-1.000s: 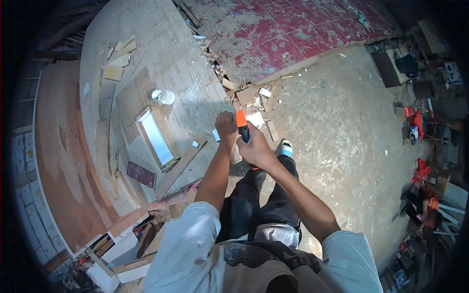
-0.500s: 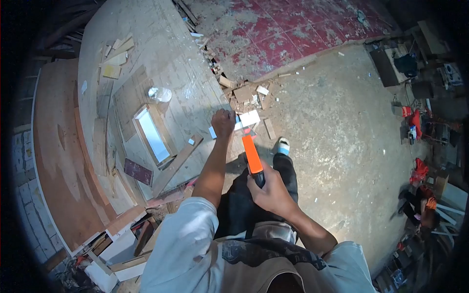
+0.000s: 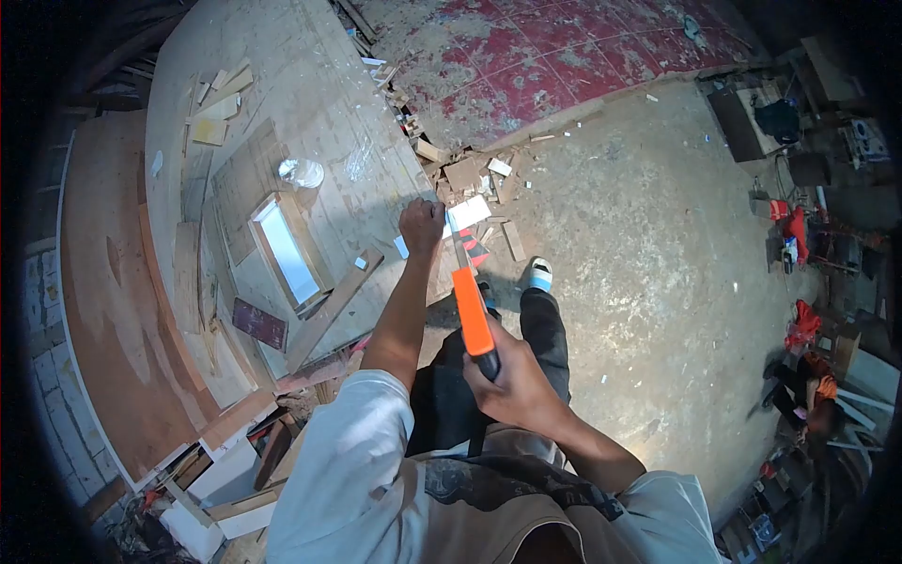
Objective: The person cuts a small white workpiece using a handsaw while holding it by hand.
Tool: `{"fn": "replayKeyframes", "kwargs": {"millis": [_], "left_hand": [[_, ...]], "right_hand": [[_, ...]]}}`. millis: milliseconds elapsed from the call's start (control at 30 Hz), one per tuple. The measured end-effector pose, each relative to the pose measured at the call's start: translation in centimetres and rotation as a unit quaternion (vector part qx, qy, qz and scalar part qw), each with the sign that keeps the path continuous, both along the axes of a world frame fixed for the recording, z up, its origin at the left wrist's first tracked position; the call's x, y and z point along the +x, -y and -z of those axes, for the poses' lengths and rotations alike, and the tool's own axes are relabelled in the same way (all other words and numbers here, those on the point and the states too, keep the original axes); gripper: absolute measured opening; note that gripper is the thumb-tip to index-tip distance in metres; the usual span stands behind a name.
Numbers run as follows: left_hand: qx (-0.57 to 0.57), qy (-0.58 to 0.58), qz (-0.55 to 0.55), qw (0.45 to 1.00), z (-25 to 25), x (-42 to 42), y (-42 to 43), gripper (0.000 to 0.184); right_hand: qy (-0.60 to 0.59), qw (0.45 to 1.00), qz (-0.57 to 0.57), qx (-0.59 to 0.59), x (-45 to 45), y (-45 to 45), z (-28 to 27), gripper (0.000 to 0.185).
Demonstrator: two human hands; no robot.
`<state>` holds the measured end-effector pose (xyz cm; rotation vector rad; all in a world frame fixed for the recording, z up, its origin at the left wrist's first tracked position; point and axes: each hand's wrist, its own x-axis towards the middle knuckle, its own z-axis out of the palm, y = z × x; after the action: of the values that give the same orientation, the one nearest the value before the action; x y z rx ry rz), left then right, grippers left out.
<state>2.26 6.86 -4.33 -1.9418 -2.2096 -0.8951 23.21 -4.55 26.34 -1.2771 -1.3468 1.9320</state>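
Observation:
My right hand [image 3: 512, 376] is closed around the black grip of a hand saw [image 3: 472, 310] with an orange body. Its thin blade points away from me, up to a white board [image 3: 470, 213] that juts past the workbench edge. My left hand [image 3: 422, 226] is closed over that board at the bench edge, just left of the blade. The fingers hide part of the board, and a pale end of it shows on the hand's other side. How deep the blade sits in the board cannot be made out.
On the workbench [image 3: 362, 117] lie a wooden frame with a white panel [image 3: 288, 252], a clear plastic-looking container [image 3: 301, 173], a wooden strip [image 3: 331, 310] and a dark red block [image 3: 259, 322]. Wood offcuts [image 3: 462, 175] litter the floor beside the bench. My feet stand close by.
The saw and my right hand have shifted slightly left. My left hand stays on the board, moving a little up and left in view. One more foot now shows beneath the saw.

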Motion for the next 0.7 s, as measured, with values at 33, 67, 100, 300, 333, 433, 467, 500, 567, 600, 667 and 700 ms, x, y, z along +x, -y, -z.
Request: {"fn": "replayKeyframes", "kwargs": {"millis": [33,67,100,300,333,433,467,500,567,600,667,700], "left_hand": [[-0.001,-0.002,-0.005,1.000,0.0,0.0,0.1,0.017],[0.001,-0.002,-0.004,1.000,0.1,0.0,0.1,0.017],[0.001,-0.004,0.006,1.000,0.2,0.0,0.1,0.017],[-0.014,0.000,0.022,1.000,0.1,-0.1,0.2,0.016],[-0.027,0.002,0.013,1.000,0.2,-0.2,0.0,0.016],[-0.001,0.015,0.004,1.000,-0.5,0.2,0.1,0.015],[0.000,0.013,-0.002,1.000,-0.3,0.2,0.1,0.016],[-0.004,0.014,-0.002,1.000,-0.2,0.1,0.1,0.016],[-0.014,0.026,0.000,1.000,0.1,0.1,0.1,0.017],[-0.014,0.027,0.002,1.000,0.3,0.1,0.2,0.017],[-0.014,0.015,0.003,1.000,0.2,0.0,0.0,0.018],[-0.011,0.013,0.000,1.000,0.0,-0.2,-0.4,0.018]], "right_hand": [[0.001,1.000,0.002,-0.002,-0.2,-0.2,-0.3,0.025],[0.002,1.000,0.003,-0.001,-0.3,-0.4,-0.7,0.025],[0.003,1.000,0.003,0.002,0.1,-0.1,-1.2,0.025],[0.061,0.990,0.073,0.106,-0.3,0.0,3.9,0.023],[0.068,0.997,0.031,0.020,-0.3,-1.2,5.1,0.021],[0.062,0.994,0.063,0.056,-0.9,-1.1,3.9,0.022],[0.048,0.992,0.083,0.086,-0.9,-0.7,2.1,0.019],[0.049,0.992,0.083,0.082,-0.9,-0.7,2.3,0.019],[0.049,0.993,0.079,0.069,-0.9,-0.4,3.3,0.017],[0.065,0.990,0.076,0.098,-1.6,-1.1,5.0,0.014],[0.075,0.992,0.067,0.075,-2.0,-1.7,5.6,0.014],[0.083,0.994,0.052,0.051,-2.4,-2.3,5.3,0.014]]}}
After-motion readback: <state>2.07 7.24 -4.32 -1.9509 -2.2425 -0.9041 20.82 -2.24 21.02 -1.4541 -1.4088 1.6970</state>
